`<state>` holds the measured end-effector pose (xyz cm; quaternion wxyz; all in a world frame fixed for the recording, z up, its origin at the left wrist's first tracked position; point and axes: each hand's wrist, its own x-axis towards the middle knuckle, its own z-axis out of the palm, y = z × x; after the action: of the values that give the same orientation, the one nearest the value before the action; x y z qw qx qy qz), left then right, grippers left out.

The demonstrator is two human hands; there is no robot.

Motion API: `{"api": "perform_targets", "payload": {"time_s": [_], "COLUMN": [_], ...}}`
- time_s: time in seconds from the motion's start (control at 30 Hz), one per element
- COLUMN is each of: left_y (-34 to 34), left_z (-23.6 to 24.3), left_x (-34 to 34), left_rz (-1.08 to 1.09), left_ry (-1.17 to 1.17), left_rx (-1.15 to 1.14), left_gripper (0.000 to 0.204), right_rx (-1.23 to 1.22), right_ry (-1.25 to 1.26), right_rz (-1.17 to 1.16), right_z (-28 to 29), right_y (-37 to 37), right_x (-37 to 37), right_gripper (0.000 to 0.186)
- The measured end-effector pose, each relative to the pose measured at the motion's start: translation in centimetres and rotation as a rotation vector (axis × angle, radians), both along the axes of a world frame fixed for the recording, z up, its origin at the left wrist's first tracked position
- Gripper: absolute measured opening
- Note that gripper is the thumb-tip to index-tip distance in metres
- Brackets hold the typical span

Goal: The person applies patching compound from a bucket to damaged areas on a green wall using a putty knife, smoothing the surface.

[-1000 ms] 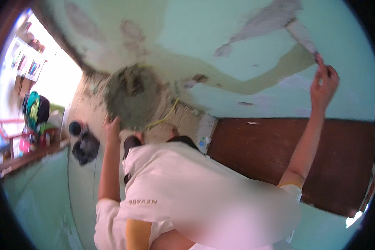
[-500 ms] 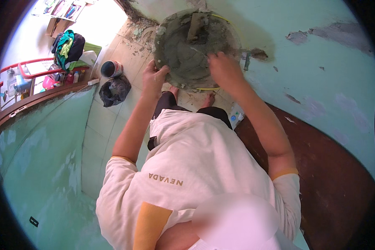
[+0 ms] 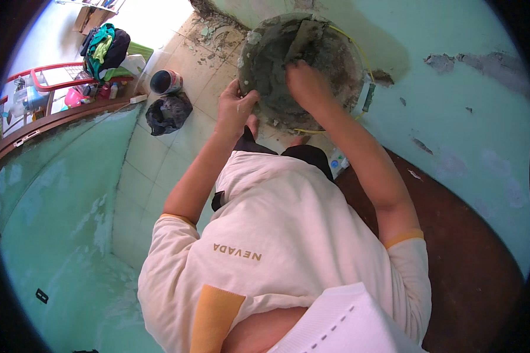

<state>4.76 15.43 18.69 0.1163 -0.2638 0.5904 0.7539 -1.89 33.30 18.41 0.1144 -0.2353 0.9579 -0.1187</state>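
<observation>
A round, cement-crusted basin (image 3: 247,65) stands near my bare feet, close to the wall. Wet grey mortar (image 3: 270,79) lies in it. My left hand (image 3: 235,110) is closed on the basin's left rim, thumb on the near side. Inside the basin, my right hand (image 3: 306,88) is closed over the mortar, gripping a trowel whose thin metal neck showed a moment ago; the hand now hides most of it. A flat, mortar-caked slab (image 3: 301,41) leans at the far rim, just beyond the right fingers.
Left of the basin are an open can (image 3: 165,82) and a black plastic bag (image 3: 168,113) on the tiled floor (image 3: 138,162). Rubble (image 3: 213,29) lies by the far wall corner. A red-railed rack (image 3: 70,84) carries clothes (image 3: 104,52). A brown panel (image 3: 447,247) is at right.
My right hand has moved left and deeper into the basin, toward the slab. My left hand stays on the rim. The whole view has shifted slightly.
</observation>
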Motion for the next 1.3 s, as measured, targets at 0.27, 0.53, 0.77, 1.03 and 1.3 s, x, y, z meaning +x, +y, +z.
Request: {"api": "perform_targets", "payload": {"time_s": [0.27, 0.53, 0.77, 1.03, 1.3], "left_y": [-0.1, 0.3, 0.3, 0.4, 0.3], "left_z": [-0.6, 0.5, 1.0, 0.0, 0.1], "left_x": [-0.2, -0.1, -0.1, 0.0, 0.3], "left_rz": [-0.013, -0.015, -0.040, -0.030, -0.073], "left_ry": [-0.010, 0.048, 0.039, 0.120, 0.120], "left_rx": [-0.066, -0.072, -0.111, -0.109, -0.132], "left_gripper": [0.031, 0.032, 0.034, 0.032, 0.029], "right_rx": [-0.018, 0.071, 0.094, -0.028, -0.191], "right_ry": [-0.187, 0.022, -0.194, -0.304, -0.775], "right_rz": [0.162, 0.052, 0.011, -0.131, -0.002], "right_z": [-2.6, -1.2, -1.7, 0.2, -1.1], "right_y": [2.5, 2.5, 3.3, 0.2, 3.4], "right_x": [2.5, 1.7, 1.8, 0.5, -6.0], "right_gripper": [0.018, 0.019, 0.017, 0.023, 0.037]}}
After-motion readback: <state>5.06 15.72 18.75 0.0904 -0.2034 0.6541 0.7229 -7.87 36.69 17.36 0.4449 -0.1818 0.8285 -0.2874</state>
